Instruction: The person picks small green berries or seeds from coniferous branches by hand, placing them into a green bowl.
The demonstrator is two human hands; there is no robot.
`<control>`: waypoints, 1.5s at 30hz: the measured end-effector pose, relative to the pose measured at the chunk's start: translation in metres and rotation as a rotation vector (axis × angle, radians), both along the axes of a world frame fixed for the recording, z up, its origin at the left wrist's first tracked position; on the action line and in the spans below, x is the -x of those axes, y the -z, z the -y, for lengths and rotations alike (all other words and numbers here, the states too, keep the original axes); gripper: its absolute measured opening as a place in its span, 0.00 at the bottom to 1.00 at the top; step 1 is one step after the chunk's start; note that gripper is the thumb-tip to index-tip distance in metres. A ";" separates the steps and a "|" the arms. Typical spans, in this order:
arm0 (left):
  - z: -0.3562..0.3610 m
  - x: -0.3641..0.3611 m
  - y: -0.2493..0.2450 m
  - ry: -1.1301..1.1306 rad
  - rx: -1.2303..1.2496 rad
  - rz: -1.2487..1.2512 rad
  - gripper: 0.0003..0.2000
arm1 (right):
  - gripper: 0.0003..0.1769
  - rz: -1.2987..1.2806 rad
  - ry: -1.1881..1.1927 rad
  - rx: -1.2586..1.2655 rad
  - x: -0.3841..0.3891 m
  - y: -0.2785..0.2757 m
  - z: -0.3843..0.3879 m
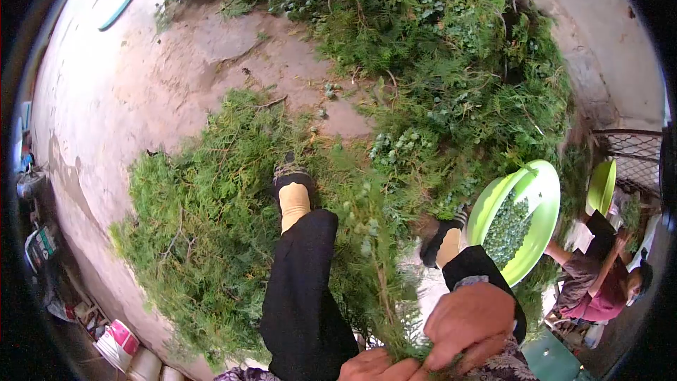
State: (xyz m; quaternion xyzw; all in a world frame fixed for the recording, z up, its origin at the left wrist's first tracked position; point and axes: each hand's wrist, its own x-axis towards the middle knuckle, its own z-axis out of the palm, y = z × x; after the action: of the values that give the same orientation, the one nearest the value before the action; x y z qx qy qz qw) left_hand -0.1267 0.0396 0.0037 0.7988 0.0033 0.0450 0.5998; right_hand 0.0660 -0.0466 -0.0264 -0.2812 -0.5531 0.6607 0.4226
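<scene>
A leafy evergreen branch [381,275] with small pale green cones rises in front of me, its upper part blurred. At the bottom edge my left hand [381,367] is closed around its lower end. My right hand [469,324] is closed too, its fingertips pinching sprigs at the same end beside the left; anything smaller between them is hidden. Right of my knee a light green plastic basin [546,197] stands tilted, holding many small green cones [508,229].
Cut greenery [204,204] lies around my feet, with a larger heap [451,63] ahead. Another person [596,282] sits at the right near a second green basin [601,187]. A pink-and-white bucket [116,346] stands at lower left. Bare concrete floor [155,92] shows at left.
</scene>
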 end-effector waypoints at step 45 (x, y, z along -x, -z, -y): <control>-0.022 -0.004 -0.005 -0.111 -0.261 -0.166 0.11 | 0.07 -0.708 0.815 0.920 -0.017 0.311 -0.067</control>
State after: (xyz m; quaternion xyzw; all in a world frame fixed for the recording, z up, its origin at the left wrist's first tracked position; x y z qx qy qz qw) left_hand -0.1230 0.0619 0.0092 0.8696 0.0911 0.0120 0.4851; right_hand 0.0833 0.0200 -0.3376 -0.3842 0.1017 0.6683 0.6288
